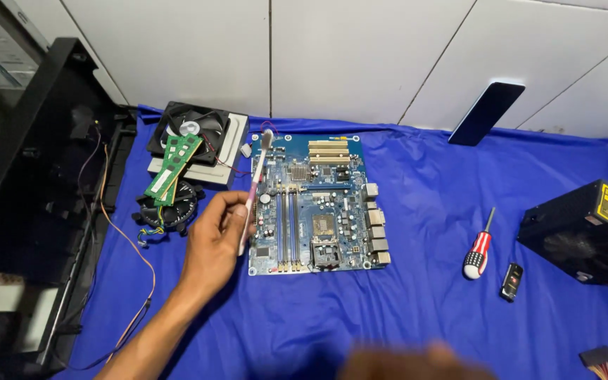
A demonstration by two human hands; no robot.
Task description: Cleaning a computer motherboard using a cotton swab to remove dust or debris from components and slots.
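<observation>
My left hand (214,236) grips a toothbrush (255,186), bristles at the blue motherboard's (318,204) top-left corner on the blue-clothed bench (423,302). My right hand (416,362) is blurred; I can't tell its grip.

Motherboard (318,204) mid-cloth (423,309) — fans (190,130) left, screwdriver (479,250) right

I see a makeshift computer-repair spot on a tiled floor: a blue cloth (416,309) bearing a bare motherboard (316,204), screwdriver (479,248) at three o'clock, open case (29,176) at nine.
</observation>
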